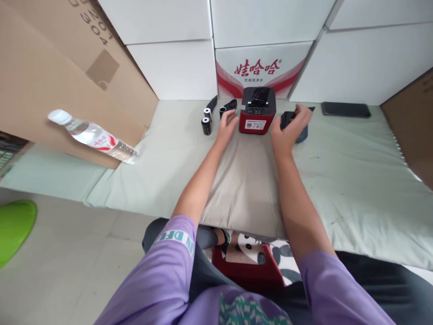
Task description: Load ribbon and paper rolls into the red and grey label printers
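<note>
On the pale green mat before stacked white boxes, the left hand (226, 124) is resting open beside the red printer (257, 113) while the right hand (289, 128) is loosely gripping a black pouch (297, 128) just right of it, best held flat.

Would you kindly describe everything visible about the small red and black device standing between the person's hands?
The red and black device is a small boxy unit that looks plastic: glossy black top and lid, red lower body, with a white label bearing a code on its front face. It stands upright on the pale green mat, at the far end of a beige cushion. The left hand is close by its left side, the right hand by its right; actual contact is unclear.
</note>
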{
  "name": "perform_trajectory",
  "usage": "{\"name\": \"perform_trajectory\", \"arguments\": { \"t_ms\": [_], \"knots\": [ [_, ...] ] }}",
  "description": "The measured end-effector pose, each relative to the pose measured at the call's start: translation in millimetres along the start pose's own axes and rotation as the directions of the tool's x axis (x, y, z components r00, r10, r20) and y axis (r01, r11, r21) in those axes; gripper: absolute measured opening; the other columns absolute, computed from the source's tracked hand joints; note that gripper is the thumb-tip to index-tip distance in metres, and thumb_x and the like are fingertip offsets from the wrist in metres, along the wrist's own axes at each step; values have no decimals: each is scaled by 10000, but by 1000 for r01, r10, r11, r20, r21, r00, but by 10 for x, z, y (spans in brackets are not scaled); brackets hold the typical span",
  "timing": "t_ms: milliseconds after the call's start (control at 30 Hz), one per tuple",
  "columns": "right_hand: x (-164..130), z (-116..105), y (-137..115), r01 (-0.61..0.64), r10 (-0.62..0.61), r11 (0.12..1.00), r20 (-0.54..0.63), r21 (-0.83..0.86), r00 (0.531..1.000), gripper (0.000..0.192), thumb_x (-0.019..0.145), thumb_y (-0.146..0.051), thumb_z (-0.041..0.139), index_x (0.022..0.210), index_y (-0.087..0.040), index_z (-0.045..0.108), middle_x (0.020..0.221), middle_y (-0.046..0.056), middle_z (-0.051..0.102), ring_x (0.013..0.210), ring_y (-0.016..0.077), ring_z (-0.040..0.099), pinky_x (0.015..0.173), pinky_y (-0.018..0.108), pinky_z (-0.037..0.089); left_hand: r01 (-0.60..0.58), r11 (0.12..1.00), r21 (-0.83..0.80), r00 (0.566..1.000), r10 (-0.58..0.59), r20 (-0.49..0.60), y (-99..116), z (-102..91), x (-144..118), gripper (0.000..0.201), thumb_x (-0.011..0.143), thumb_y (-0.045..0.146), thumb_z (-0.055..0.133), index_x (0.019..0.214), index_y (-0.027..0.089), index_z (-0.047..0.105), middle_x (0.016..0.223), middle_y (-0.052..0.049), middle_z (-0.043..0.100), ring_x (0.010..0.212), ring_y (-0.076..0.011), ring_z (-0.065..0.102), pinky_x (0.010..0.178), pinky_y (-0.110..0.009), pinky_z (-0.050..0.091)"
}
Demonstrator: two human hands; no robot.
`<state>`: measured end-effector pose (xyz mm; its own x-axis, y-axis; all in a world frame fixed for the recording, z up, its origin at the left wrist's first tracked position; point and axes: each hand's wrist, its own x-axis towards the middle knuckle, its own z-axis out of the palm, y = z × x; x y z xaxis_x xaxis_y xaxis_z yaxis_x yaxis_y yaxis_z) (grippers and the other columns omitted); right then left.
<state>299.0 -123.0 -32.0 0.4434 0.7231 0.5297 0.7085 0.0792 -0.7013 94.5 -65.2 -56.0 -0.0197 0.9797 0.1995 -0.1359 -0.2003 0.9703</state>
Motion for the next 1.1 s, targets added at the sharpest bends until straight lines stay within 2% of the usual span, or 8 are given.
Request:
{"name": "perform_trajectory", "arguments": {
  "t_ms": [67, 133, 267, 433, 633, 867, 1000, 1100],
  "knots": [
    [-8, 164, -41, -48, 32, 987, 100, 156, 994, 654, 967, -350, 568, 1589, -210, 421, 1578, 216, 515, 1453, 309, 572, 1211, 557, 513, 32, 999, -37, 995, -29, 100, -71, 82, 58, 521, 880, 162, 771, 1376, 190, 612, 1715, -162, 523, 1641, -248, 470, 1305, -344, 410],
    [-10, 332, -34, -136, 87, 963, 209, 232, 974, 732, 944, -397, 625, 1612, -212, 390, 1608, 208, 521, 1448, 295, 597, 1187, 537, 545, 62, 996, -68, 981, -48, 189, -146, 139, 112, 765, 817, 158, 828, 1531, 185, 555, 1794, -164, 418, 1701, -272, 375, 1360, -373, 359],
    [-25, 471, 15, -133, 50, 956, 302, 260, 952, 848, 858, -422, 747, 1598, -199, 397, 1604, 216, 579, 1465, 305, 605, 1231, 553, 516, 60, 996, -71, 960, -38, 278, -250, 153, 169, 1018, 757, 219, 908, 1677, 209, 472, 1818, -139, 384, 1704, -312, 366, 1380, -425, 353],
    [-45, 367, -25, -130, 64, 971, 306, 202, 950, 905, 775, -279, 789, 1567, -142, 374, 1562, 268, 624, 1422, 335, 653, 1254, 547, 485, 5, 999, -51, 955, 10, 298, -251, 129, 112, 986, 782, 215, 868, 1687, 232, 477, 1796, -104, 431, 1709, -307, 356, 1403, -471, 310],
    [-21, 85, -146, -112, 68, 984, 295, 136, 953, 827, 755, -394, 870, 1445, -164, 479, 1418, 248, 690, 1373, 400, 670, 1191, 591, 523, 13, 998, -61, 958, 5, 288, -14, 208, -52, 1001, 741, 256, 928, 1656, 238, 522, 1790, -96, 446, 1684, -325, 404, 1403, -472, 321],
    [-514, -401, -212, -50, 11, 985, 233, 163, 972, 785, 704, -359, 879, 1349, -199, 462, 1414, 227, 658, 1359, 393, 657, 1195, 620, 511, 34, 998, -50, 959, -19, 281, 247, 91, -798, 923, 814, 349, 909, 1653, 237, 541, 1757, -90, 498, 1632, -314, 493, 1379, -439, 383],
    [-871, -492, -168, -77, 23, 972, 236, 222, 971, 781, 705, -383, 861, 1342, -219, 438, 1408, 210, 641, 1338, 380, 659, 1183, 609, 528, 31, 999, -24, 975, -25, 221, 272, -18, -1176, 827, 889, 524, 824, 1606, 178, 600, 1684, -132, 585, 1580, -308, 562, 1347, -431, 429],
    [-1032, -510, -152, -107, 40, 965, 267, 239, 963, 813, 696, -435, 872, 1345, -211, 436, 1404, 218, 627, 1319, 387, 664, 1162, 600, 548, 61, 998, 0, 984, -60, 170, 295, -97, -1300, 765, 911, 623, 776, 1533, 190, 676, 1647, -131, 624, 1564, -309, 581, 1314, -426, 468]
  ]
}}
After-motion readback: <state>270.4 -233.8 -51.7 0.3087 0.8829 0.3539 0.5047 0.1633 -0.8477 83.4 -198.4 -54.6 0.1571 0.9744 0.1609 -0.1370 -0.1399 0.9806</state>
